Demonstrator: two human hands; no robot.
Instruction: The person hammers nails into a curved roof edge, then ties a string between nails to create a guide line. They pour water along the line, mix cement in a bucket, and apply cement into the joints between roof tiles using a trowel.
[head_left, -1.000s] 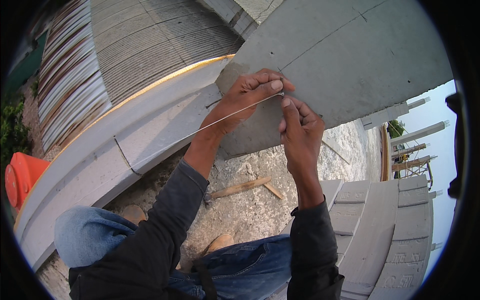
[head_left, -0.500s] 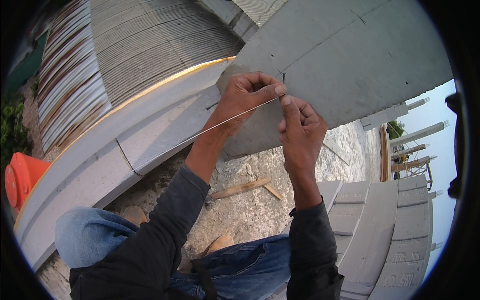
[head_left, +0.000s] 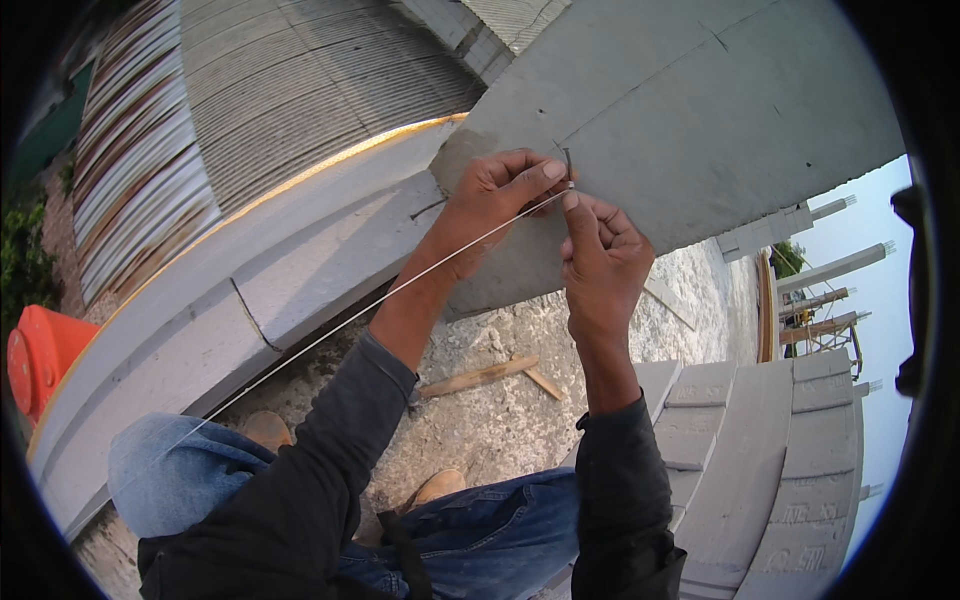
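A thin white string point(head_left: 329, 331) runs from low at the left, over my left forearm, up to a nail point(head_left: 568, 155) standing in a grey concrete surface point(head_left: 700, 130) marked with a faint line and cross. My left hand point(head_left: 490, 205) is closed with thumb and index at the nail and the string's end, just below the nail's tip. My right hand point(head_left: 600, 250) is closed, its thumb and index pinching the string right beside my left fingertips. A second nail point(head_left: 427, 209) sticks out at the pale ledge, left of my left hand.
A pale block wall point(head_left: 200, 340) curves along the left, past corrugated roofing point(head_left: 300, 80) and an orange-red tank point(head_left: 40, 355). Rough floor point(head_left: 450, 430) with wood offcuts point(head_left: 480, 375) lies below. Stacked grey blocks point(head_left: 760, 450) stand at lower right; columns and scaffolding point(head_left: 820, 320) rise beyond.
My fingers have shifted slightly at the nail, whose upper part has come into view. The white string now shows farther down toward the lower left.
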